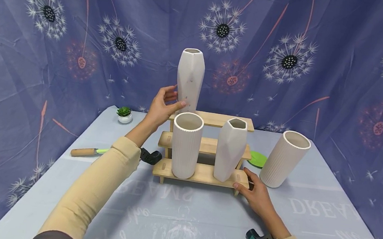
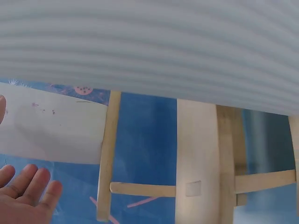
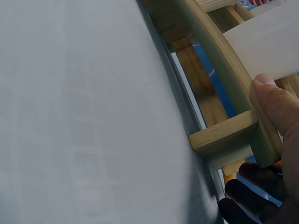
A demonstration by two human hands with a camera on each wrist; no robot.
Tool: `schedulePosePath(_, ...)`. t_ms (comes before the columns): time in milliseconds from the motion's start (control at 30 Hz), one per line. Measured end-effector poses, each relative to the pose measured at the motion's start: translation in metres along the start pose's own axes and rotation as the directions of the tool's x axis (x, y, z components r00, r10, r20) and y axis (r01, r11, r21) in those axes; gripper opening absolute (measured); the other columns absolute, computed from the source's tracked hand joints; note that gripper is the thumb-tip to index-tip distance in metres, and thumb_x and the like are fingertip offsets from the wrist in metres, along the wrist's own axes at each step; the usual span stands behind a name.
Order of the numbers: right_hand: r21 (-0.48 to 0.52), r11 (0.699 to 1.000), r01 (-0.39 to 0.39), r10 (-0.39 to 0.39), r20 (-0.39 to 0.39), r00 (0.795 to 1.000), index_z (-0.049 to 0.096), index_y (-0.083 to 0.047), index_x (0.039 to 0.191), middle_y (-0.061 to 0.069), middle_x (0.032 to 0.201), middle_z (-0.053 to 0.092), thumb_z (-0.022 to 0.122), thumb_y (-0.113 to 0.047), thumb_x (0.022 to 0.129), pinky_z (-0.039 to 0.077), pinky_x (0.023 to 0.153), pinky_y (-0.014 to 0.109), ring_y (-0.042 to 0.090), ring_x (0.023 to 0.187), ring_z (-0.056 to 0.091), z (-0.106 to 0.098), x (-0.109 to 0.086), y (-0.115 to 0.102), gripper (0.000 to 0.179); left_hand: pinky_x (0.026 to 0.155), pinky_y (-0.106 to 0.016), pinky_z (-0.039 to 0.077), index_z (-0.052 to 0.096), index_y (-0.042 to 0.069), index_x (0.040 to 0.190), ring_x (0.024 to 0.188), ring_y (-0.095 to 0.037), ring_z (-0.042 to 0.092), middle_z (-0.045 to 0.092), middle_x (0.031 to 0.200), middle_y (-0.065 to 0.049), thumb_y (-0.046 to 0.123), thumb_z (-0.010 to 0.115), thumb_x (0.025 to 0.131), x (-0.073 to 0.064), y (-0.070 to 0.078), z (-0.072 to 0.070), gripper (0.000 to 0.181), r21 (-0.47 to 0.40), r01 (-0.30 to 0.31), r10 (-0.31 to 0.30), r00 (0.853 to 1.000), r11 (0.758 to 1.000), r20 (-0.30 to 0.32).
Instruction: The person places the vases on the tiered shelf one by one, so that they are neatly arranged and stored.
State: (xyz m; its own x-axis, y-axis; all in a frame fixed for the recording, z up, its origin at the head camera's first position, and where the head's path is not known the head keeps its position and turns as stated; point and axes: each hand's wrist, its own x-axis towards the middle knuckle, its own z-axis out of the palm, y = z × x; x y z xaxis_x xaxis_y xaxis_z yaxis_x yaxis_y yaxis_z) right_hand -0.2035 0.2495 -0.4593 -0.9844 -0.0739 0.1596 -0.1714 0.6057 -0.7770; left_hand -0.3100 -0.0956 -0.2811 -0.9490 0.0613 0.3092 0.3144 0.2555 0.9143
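A three-step wooden stand is in the middle of the table. On its top step, at the left, is a tall white faceted vase. My left hand is beside that vase's lower part; in the left wrist view its fingers are extended and apart from the vase. A white ribbed vase and another faceted vase occupy the lowest step. My right hand grips the right end of that step, thumb on top and the other fingers underneath.
Right of the stand is another ribbed white vase, near a flat green leaf-shaped piece. A small potted succulent sits at the back left. A wooden-handled tool lies left, partly behind my left arm. A patterned curtain hangs behind.
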Motion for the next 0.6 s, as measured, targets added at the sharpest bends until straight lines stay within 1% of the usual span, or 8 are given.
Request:
schedulePosePath(200,0.001,1.000,-0.012,0.012,0.005,1.000,0.031,0.002,0.144,0.027,0.136,0.047,0.069,-0.040,0.084,0.048,0.094,0.049,0.038,0.118,0.053,0.000,0.000,0.000,0.083,0.109,-0.039,0.037,0.032,0.010,0.144,0.129,-0.025,0.045,0.045,0.141,-0.012,0.028,0.071,0.085,-0.009,-0.006,-0.005,0.073,-0.011,-0.017,0.017,1.000,1.000,-0.015)
schedulePosePath(333,0.000,1.000,-0.017,0.017,0.007,1.000,0.031,0.002,0.144,0.027,0.136,0.047,0.069,-0.040,0.084,0.048,0.094,0.049,0.038,0.118,0.053,0.000,0.000,0.000,0.083,0.109,-0.041,0.036,0.031,0.008,0.144,0.129,-0.026,0.045,0.045,0.140,-0.013,0.026,0.070,0.086,-0.017,-0.011,-0.008,0.072,-0.029,-0.026,0.026,1.000,0.999,-0.015)
schedulePosePath(367,0.000,1.000,-0.018,0.018,0.008,1.000,0.031,0.002,0.145,0.027,0.136,0.047,0.069,-0.040,0.084,0.048,0.094,0.049,0.038,0.118,0.053,0.000,0.000,-0.001,0.084,0.110,-0.041,0.035,0.031,0.008,0.144,0.130,-0.027,0.044,0.044,0.141,-0.014,0.025,0.069,0.087,-0.021,-0.008,-0.009,0.071,-0.034,-0.022,0.022,1.000,0.999,-0.010)
schedulePosePath(467,-0.001,1.000,-0.020,0.021,0.010,1.000,0.031,0.002,0.145,0.027,0.136,0.047,0.069,-0.041,0.083,0.048,0.094,0.049,0.039,0.118,0.053,0.000,0.000,-0.002,0.084,0.111,-0.041,0.034,0.031,0.009,0.144,0.131,-0.027,0.043,0.043,0.141,-0.013,0.026,0.067,0.088,-0.027,-0.012,-0.012,0.070,-0.036,-0.017,0.017,1.000,0.999,-0.009)
schedulePosePath(567,-0.001,1.000,-0.020,0.020,0.010,1.000,0.031,0.002,0.145,0.027,0.137,0.046,0.069,-0.041,0.084,0.048,0.094,0.049,0.039,0.119,0.053,-0.001,-0.001,-0.002,0.084,0.111,-0.041,0.034,0.032,0.010,0.144,0.131,-0.027,0.042,0.044,0.141,-0.012,0.026,0.066,0.089,-0.033,-0.016,-0.014,0.067,-0.044,-0.009,0.008,1.000,0.999,-0.022)
schedulePosePath(600,0.000,1.000,-0.017,0.017,0.010,1.000,0.031,0.002,0.144,0.027,0.137,0.046,0.069,-0.041,0.084,0.048,0.094,0.049,0.038,0.119,0.053,-0.001,-0.001,-0.002,0.084,0.111,-0.040,0.035,0.032,0.011,0.143,0.131,-0.026,0.043,0.044,0.141,-0.012,0.026,0.067,0.088,-0.033,-0.021,-0.014,0.066,-0.048,-0.015,0.014,0.999,0.999,-0.031)
